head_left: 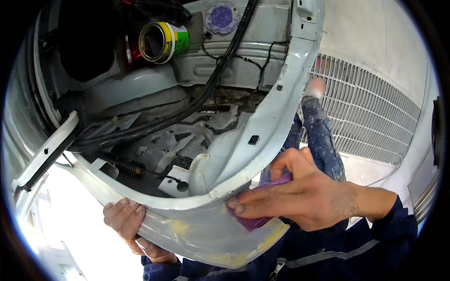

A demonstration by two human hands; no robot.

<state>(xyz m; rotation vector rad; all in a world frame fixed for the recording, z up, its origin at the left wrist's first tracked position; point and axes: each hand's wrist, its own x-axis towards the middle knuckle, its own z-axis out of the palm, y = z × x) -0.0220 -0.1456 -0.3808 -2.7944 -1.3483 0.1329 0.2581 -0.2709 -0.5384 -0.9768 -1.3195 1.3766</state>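
A pale grey car body panel (197,234) curves below the opening of the car body, with yellowish filler patches on it. My right hand (304,199) presses a folded purple piece of sandpaper (253,222) flat against the panel's right part. Its fingers stretch over the sandpaper, and the thumb side bends around the upper edge. At the panel's left end, my left hand (126,222) grips the edge, fingertips on the outer face and thumb lower down.
Inside the car body stands an open yellow and green can (157,43), tilted on its side. A purple sanding disc (222,18) lies behind it. A thick black cable (206,96) crosses the cavity. A slatted floor grille (365,107) lies at right, beside my dusty trouser leg (321,133).
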